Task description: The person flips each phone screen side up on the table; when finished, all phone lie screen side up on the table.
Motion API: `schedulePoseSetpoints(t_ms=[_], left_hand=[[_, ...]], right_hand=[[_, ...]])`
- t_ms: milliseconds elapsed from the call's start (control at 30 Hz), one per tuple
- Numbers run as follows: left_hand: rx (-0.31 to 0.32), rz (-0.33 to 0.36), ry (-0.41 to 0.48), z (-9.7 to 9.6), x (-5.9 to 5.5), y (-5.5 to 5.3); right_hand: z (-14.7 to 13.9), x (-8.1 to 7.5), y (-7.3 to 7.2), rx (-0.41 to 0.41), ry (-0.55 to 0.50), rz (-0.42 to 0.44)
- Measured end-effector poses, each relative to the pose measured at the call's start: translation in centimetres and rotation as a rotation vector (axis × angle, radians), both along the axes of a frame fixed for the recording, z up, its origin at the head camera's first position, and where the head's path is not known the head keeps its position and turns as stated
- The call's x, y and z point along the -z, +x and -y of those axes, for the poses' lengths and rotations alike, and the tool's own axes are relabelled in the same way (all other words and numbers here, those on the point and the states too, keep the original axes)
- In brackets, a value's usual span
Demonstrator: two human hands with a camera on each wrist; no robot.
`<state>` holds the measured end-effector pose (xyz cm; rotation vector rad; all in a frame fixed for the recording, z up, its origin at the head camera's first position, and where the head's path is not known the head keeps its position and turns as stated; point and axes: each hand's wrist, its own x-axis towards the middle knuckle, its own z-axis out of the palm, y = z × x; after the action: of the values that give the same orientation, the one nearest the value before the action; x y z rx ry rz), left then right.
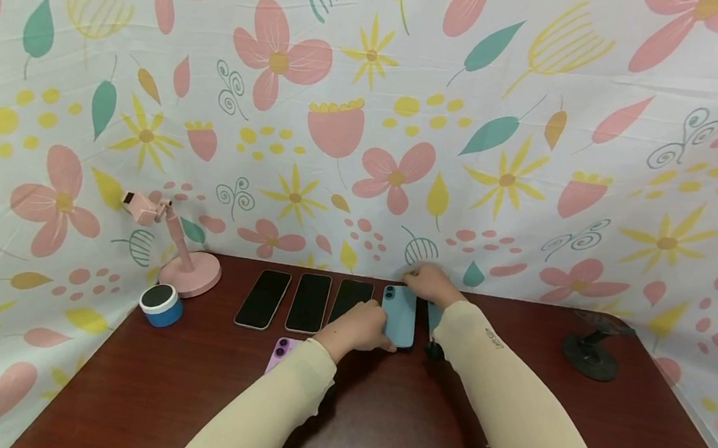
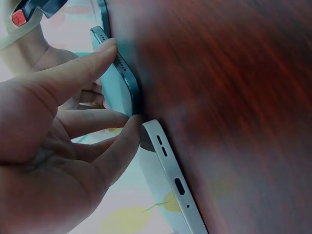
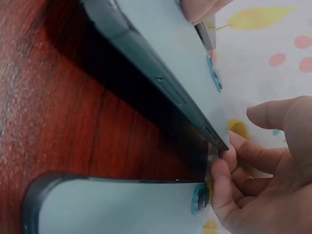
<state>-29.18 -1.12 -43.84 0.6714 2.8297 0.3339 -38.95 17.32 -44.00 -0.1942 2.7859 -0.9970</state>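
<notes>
A light blue phone (image 1: 398, 314) lies back side up in the row, its camera at the far end. My left hand (image 1: 358, 326) pinches its near left corner, thumb (image 2: 105, 53) on the bottom edge. At the far right corner is my right hand (image 1: 434, 284), its fingertips (image 3: 228, 157) touching the corner and the thumb held away. In the right wrist view a dark shadow shows under the phone's side edge. A second light blue phone (image 3: 122, 207) lies to its right, partly hidden by my right forearm in the head view.
Several dark-screened phones, including one at the far left (image 1: 263, 299), lie left of the hands. A purple phone (image 1: 280, 353) lies nearer, partly under my left sleeve. A pink stand (image 1: 192, 274), a blue tub (image 1: 162, 311) and a dark stand (image 1: 589, 356) flank them.
</notes>
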Motion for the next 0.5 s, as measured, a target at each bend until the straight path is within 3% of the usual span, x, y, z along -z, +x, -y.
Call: schedulePoseSetpoints(t_ms=[200,500], left_hand=[[-0.012,0.062,0.065,0.2,-0.3,-0.1],[-0.018,0.118,0.153,0.6,0.2,-0.6]], right_hand=[[0.0,-0.6,0.4,-0.004,-0.020,0.039],[-0.2,-0.9,1.3,0.046,-0.229,0.175]])
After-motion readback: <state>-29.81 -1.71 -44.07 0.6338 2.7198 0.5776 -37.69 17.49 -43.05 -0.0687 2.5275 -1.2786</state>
